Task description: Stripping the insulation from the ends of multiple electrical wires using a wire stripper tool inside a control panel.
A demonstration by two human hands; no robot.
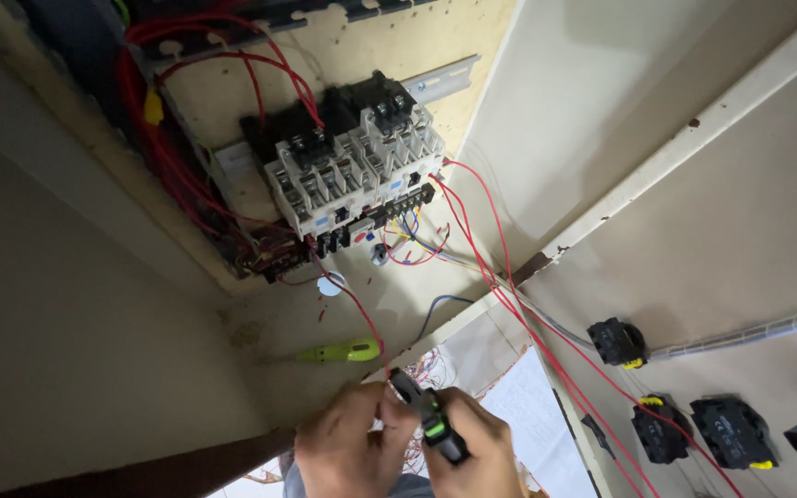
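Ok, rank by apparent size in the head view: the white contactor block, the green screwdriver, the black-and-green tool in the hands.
1. White contactor block, clearly largest.
2. Green screwdriver and black-and-green tool: alike; the tool is nearer the camera, so unranked.

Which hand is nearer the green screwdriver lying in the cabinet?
Left. The left hand sits just below the green screwdriver, pinching a red wire. The right hand, gripping a stripper, is farther off to the right.

2 contactors, 1 screwdriver, 4 switches
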